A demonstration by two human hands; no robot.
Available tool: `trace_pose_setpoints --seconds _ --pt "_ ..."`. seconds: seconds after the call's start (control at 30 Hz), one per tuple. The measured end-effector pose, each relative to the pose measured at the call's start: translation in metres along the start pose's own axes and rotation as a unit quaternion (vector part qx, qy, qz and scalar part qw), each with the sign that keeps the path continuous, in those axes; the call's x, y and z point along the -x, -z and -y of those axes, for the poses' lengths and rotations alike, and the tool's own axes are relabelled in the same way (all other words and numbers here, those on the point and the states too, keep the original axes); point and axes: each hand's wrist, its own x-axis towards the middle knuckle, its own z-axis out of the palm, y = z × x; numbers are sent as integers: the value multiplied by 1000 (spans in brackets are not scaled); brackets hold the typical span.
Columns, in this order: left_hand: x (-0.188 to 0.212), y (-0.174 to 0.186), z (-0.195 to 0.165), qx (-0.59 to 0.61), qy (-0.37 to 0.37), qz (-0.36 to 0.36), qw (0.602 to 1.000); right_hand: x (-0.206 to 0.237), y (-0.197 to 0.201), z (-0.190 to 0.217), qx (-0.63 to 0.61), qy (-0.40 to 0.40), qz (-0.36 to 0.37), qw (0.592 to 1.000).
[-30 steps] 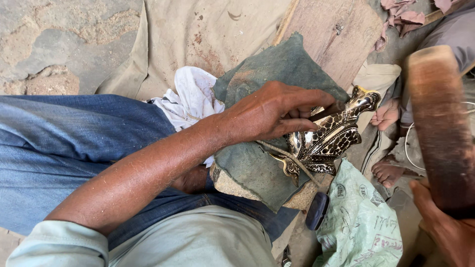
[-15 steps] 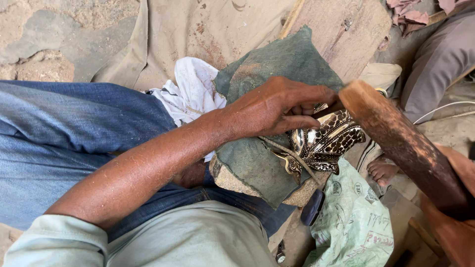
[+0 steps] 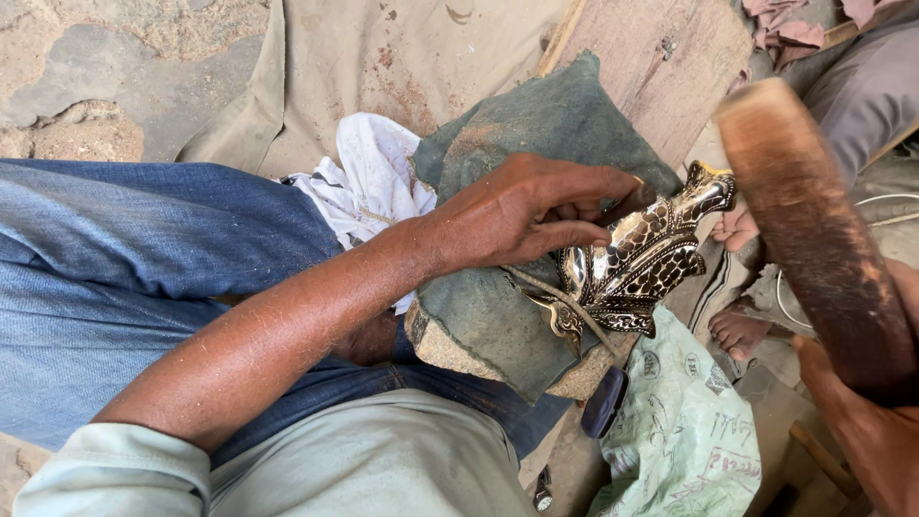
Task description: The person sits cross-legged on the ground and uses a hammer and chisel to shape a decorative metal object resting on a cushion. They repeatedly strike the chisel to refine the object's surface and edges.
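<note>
My left hand (image 3: 522, 211) rests on a shiny, patterned metal ornament (image 3: 639, 257), its fingers pressing the piece against a dark green cloth pad (image 3: 498, 316). The hand seems to pinch a small tool against the metal, but the tool is mostly hidden. My right hand (image 3: 866, 440) at the lower right edge grips a thick brown wooden mallet (image 3: 814, 230), raised above and to the right of the ornament.
A white rag (image 3: 369, 177) lies on my blue-jeaned thigh (image 3: 144, 258). A beige cloth (image 3: 402, 57) and a wooden board (image 3: 670, 67) lie behind. A pale green printed sack (image 3: 684, 431) and a dark flat object (image 3: 605, 402) lie below. Another person's bare feet (image 3: 742, 321) are at the right.
The mallet swung down toward the ornament half a second ago and is raised to the right again. My left hand stays on the ornament.
</note>
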Motion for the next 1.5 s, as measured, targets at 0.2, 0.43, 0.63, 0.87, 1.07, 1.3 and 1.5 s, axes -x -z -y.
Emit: trace_pose_setpoints --seconds 0.2,0.43,0.63,0.87,1.07,1.3,1.5 --pt "7 -9 -4 -11 51 -39 998 -11 8 -3 -29 -32 13 999" --pt "8 -20 -18 -25 48 -105 993 -15 29 17 169 194 -38 965" --pt "29 -7 -38 45 166 -166 971 27 -18 30 -235 76 -61 967" --pt "22 -12 -72 -50 248 -72 965 66 -108 30 -463 0 -82 883" --pt "21 -45 -110 -94 188 -9 978 88 -136 19 -598 -28 -120 792" --pt "4 -93 -116 -55 323 -66 943 83 -122 -1 -618 -24 -116 777" --pt "-7 -125 -114 -54 347 -125 928 100 -113 -18 -525 -11 -82 847"
